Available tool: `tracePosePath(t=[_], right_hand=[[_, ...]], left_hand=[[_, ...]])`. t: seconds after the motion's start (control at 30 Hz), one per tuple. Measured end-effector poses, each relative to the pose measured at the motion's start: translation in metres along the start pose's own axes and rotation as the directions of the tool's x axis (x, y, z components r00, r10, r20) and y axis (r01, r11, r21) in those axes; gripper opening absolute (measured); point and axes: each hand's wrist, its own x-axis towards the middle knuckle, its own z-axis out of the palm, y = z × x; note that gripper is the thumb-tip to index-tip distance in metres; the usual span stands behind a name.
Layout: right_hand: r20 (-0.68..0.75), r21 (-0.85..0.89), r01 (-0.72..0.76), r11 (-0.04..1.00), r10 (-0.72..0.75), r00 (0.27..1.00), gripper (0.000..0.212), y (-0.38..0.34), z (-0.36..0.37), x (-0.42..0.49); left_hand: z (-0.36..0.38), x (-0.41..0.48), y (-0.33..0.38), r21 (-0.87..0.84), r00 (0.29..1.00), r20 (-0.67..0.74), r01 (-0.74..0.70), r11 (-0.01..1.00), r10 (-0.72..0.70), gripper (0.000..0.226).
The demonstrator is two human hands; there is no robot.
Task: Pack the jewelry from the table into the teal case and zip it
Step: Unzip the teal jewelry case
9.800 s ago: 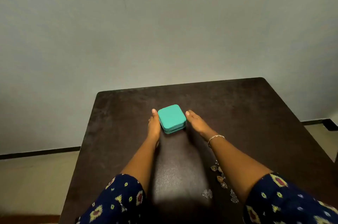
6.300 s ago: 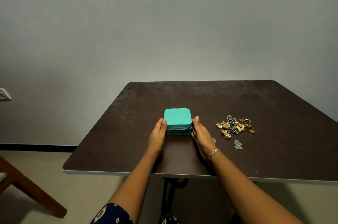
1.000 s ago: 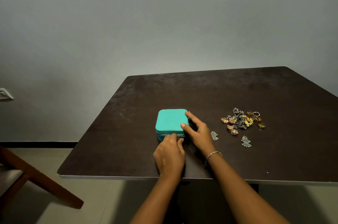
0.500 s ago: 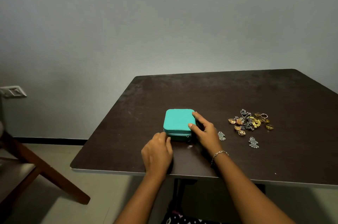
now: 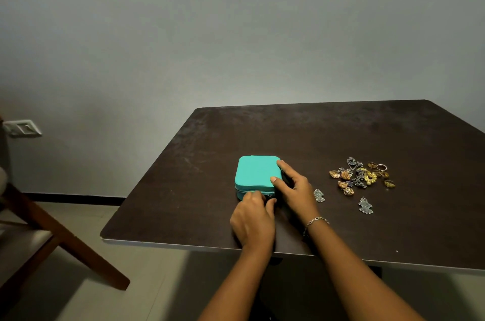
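Left hand point(image 5: 253, 218) pinches the zip pull point(image 5: 269, 197) on the teal case's point(image 5: 257, 172) near edge, likely to open it, while the right hand point(image 5: 294, 187), fingers straight, braces its corner. Jewelry point(image 5: 362, 176) lies heaped to its right on the table point(image 5: 341, 137), unpacked.

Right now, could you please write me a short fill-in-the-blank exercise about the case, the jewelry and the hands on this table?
1. The teal case lies on the table with its lid ____.
2. The jewelry pile lies to the case's ____.
3. Only the right hand wears a ____.
4. Apart from the pile, nearer the person, lie ____ silver pieces.

Missing words: closed; right; bracelet; two.
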Motion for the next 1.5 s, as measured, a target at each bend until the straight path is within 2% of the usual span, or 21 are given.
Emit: tracePosePath(t=[0.33,0.53,0.6,0.7,0.77,1.2,1.5], right_hand=[[-0.001,0.007,-0.001,1.0,0.001,1.0,0.049,0.001,0.0,0.002],[0.0,0.011,-0.004,1.0,0.004,1.0,0.049,0.001,0.0,0.001],[-0.004,0.007,-0.002,1.0,0.002,1.0,0.049,0.0,0.0,0.0],[-0.008,-0.005,0.003,1.0,-0.004,1.0,0.048,0.001,-0.002,0.001],[0.003,-0.014,0.0,1.0,0.0,1.0,0.048,0.001,-0.003,0.001],[0.023,0.033,-0.006,0.999,0.005,1.0,0.047,-0.001,-0.002,-0.002],[0.03,0.041,0.007,0.999,-0.008,1.0,0.046,0.002,0.0,-0.001]], left_hand=[[-0.004,-0.001,-0.013,-0.094,0.992,-0.104,-0.078,0.992,0.068,0.016],[-0.007,0.002,-0.017,-0.03,0.992,-0.084,-0.097,0.995,0.094,0.017],[-0.009,0.003,-0.022,-0.022,0.993,-0.095,-0.07,0.997,0.068,0.018],[-0.016,0.012,-0.041,-0.044,0.991,-0.124,0.043,0.998,-0.048,0.017],[-0.022,0.018,-0.053,-0.04,0.989,-0.135,0.06,0.997,-0.065,0.016],[-0.027,0.067,-0.07,0.107,0.983,-0.129,-0.114,0.988,0.128,0.018],[-0.014,0.109,-0.066,0.052,0.986,-0.104,-0.122,0.991,0.127,0.017]])
